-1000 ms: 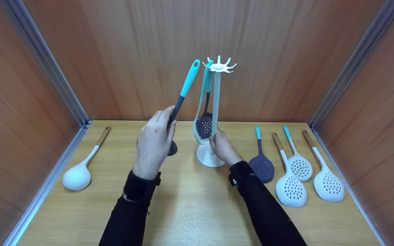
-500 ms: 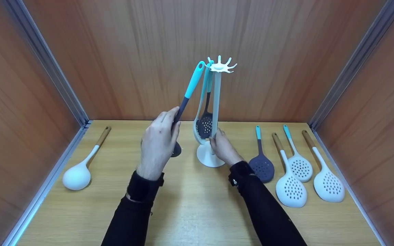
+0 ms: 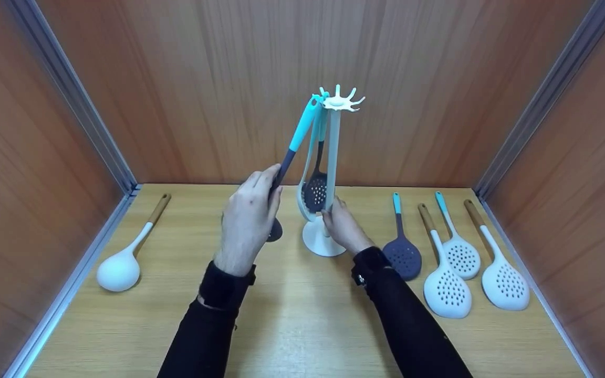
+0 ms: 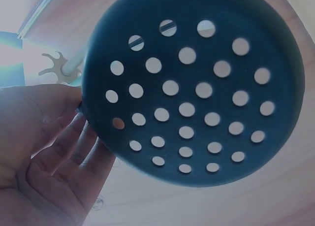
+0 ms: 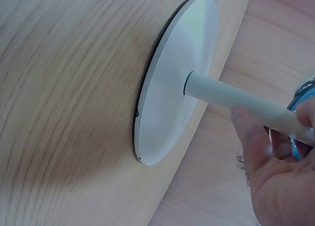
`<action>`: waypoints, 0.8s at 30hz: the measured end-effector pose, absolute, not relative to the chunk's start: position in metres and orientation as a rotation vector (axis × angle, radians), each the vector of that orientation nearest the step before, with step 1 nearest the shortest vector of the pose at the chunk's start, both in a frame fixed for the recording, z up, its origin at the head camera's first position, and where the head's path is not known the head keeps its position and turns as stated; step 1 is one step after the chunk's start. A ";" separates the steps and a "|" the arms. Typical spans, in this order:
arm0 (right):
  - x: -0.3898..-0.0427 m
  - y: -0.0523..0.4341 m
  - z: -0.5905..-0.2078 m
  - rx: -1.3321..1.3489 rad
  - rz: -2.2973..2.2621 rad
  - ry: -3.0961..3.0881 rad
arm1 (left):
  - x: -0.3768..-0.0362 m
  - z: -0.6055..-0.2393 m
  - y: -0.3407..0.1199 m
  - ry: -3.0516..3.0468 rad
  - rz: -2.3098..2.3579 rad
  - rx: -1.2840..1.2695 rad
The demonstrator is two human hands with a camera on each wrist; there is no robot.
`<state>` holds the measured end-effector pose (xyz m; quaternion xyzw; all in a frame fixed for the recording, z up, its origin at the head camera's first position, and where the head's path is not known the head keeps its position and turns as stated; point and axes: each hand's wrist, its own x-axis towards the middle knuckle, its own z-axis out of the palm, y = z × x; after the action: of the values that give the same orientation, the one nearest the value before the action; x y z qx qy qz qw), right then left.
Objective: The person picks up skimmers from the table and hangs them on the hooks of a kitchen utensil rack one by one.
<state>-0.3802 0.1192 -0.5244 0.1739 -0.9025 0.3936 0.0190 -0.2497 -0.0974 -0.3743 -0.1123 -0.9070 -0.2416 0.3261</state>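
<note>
My left hand (image 3: 250, 215) grips the shaft of a dark skimmer (image 3: 302, 126) with a turquoise handle. The handle leans right, and its holed end overlaps the left hooks of a white utensil stand (image 3: 332, 157) in the head view. Its round perforated head (image 4: 197, 71) fills much of the left wrist view. Low on the stand's post, my right hand (image 3: 348, 228) holds it, thumb and fingers around the tube above the round base (image 5: 167, 98). A light-blue utensil (image 3: 305, 168) and another dark skimmer (image 3: 319, 157) hang from the stand's left side.
At the left lies a white ladle (image 3: 118, 272) with a wooden handle. On the right lie a dark slotted turner (image 3: 401, 257), a white one with a turquoise handle (image 3: 460, 254), and two white wooden-handled turners (image 3: 447, 294). Wooden walls (image 3: 229, 79) enclose the table.
The left hand has carried the skimmer a little to the right, bringing its handle end from beside the stand to the hooks. The right hand has stayed on the post.
</note>
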 end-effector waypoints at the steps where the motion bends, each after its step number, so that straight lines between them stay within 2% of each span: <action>1: -0.381 0.119 -0.524 0.534 1.228 -2.806 | -0.250 -0.374 -0.097 -2.379 -0.634 -0.294; 24: -0.380 0.118 -0.523 0.521 1.197 -2.824 | -0.254 -0.374 -0.093 -2.408 -0.618 -0.295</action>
<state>-0.3796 0.1185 -0.5226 0.1676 -0.9076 0.3847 0.0150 -0.2539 -0.0928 -0.3739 -0.1117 -0.9134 -0.2343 0.3137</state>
